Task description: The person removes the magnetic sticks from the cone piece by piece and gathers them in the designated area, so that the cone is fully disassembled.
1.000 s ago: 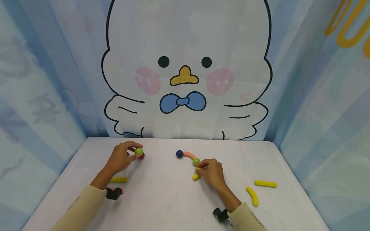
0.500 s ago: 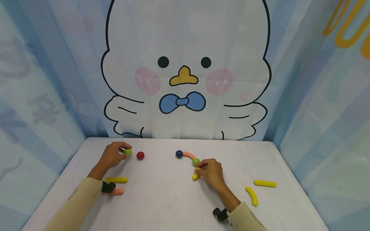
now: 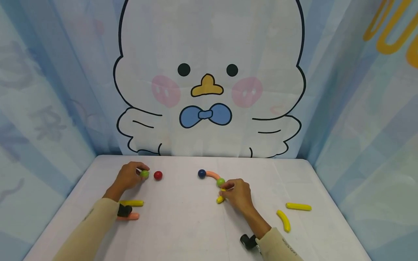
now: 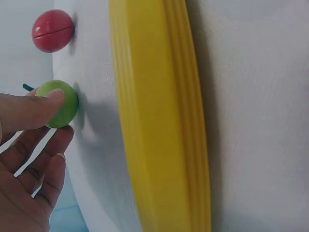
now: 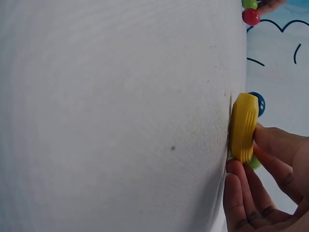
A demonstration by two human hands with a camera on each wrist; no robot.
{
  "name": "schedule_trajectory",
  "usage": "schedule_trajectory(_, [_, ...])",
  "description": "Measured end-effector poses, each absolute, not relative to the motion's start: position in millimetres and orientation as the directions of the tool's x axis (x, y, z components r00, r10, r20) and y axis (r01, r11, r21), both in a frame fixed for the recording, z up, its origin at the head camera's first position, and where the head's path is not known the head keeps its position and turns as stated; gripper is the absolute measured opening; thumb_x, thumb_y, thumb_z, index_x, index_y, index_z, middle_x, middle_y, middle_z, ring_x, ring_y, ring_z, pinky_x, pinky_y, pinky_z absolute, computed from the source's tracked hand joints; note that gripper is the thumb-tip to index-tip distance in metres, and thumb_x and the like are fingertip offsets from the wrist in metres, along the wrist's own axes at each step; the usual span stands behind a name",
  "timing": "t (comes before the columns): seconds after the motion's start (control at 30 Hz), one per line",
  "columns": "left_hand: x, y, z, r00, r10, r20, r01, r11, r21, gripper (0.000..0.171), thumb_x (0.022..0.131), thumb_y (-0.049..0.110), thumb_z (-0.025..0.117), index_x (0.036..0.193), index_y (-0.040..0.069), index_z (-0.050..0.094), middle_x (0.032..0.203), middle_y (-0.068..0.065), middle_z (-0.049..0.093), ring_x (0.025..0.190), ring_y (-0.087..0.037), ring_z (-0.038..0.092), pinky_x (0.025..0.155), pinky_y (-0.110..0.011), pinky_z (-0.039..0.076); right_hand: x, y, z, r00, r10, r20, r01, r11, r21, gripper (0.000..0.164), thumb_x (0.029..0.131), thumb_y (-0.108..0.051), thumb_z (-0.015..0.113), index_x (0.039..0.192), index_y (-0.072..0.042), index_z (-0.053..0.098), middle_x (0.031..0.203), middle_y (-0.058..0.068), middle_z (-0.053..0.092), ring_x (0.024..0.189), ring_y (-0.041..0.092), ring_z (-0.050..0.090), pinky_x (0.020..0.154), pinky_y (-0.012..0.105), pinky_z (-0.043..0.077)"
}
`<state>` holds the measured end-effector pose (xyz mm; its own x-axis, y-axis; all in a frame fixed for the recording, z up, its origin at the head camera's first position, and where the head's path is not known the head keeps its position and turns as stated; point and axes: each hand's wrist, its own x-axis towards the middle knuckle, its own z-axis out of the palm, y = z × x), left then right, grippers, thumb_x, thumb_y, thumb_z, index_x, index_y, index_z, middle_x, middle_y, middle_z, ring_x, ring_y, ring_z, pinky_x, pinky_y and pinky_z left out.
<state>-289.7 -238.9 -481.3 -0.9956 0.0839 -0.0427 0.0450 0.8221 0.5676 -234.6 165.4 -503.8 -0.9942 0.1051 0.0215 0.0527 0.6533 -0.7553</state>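
Observation:
My left hand (image 3: 128, 176) pinches a green ball (image 4: 63, 104) between thumb and fingers, low over the back left of the table. A red ball (image 3: 158, 175) sits just right of it, a small gap between them. My right hand (image 3: 239, 195) pinches a short curved yellow rod (image 5: 245, 128), partly covered by the fingers. That rod's far end is at a second green ball (image 3: 220, 182), which meets a curved orange rod (image 3: 213, 174) ending at a dark blue ball (image 3: 201, 174).
Below my left wrist lie a straight yellow rod (image 3: 134, 203) and an orange rod (image 3: 132, 216), both partly hidden by the arm. On the right rest another straight yellow rod (image 3: 298, 206) and a curved yellow one (image 3: 283, 220). A printed curtain (image 3: 209, 43) hangs behind the table.
My left hand has carried its green ball left, off from in front of the red ball, then slightly nearer. The right hand stays in place on the curved yellow rod.

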Motion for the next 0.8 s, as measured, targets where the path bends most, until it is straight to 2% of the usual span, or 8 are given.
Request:
schedule_trajectory(0.43, [-286.0, -242.7, -478.2, -0.996, 0.091, -0.009, 0.070, 0.822, 0.566, 0.044, 0.090, 0.002, 0.081, 0.132, 0.004, 0.070, 0.137, -0.022, 0.067, 0.116, -0.040, 0.063, 0.093, -0.050, 0.059, -234.1, 165.5, -502.7, -0.994, 0.108, 0.021, 0.054, 0.648, -0.759, 0.013, 0.081, -0.010, 0.092, 0.089, -0.013, 0.083, 0.090, 0.000, 0.078, 0.077, 0.011, 0.069, 0.072, 0.027, 0.058])
schedule_trajectory(0.6, [-281.6, -236.4, -465.0, -0.993, 0.093, 0.072, 0.117, 0.836, 0.536, 0.046, 0.092, 0.006, 0.080, 0.137, 0.007, 0.069, 0.141, -0.023, 0.065, 0.123, -0.044, 0.060, 0.099, -0.058, 0.055, -233.7, 164.5, -501.9, -0.994, 0.108, 0.019, 0.056, 0.650, -0.758, 0.013, 0.081, -0.010, 0.092, 0.089, -0.013, 0.083, 0.090, 0.001, 0.078, 0.077, 0.012, 0.069, 0.072, 0.027, 0.059])
schedule_trajectory(0.8, [-275.3, -206.1, -450.9, -0.974, 0.126, 0.187, 0.205, 0.839, 0.504, 0.047, 0.092, 0.008, 0.083, 0.137, 0.011, 0.070, 0.143, -0.022, 0.064, 0.124, -0.044, 0.061, 0.102, -0.061, 0.054, -233.4, 163.9, -501.1, -0.994, 0.109, 0.012, 0.063, 0.656, -0.752, 0.013, 0.081, -0.009, 0.092, 0.089, -0.013, 0.083, 0.091, 0.001, 0.077, 0.078, 0.012, 0.068, 0.072, 0.028, 0.059])
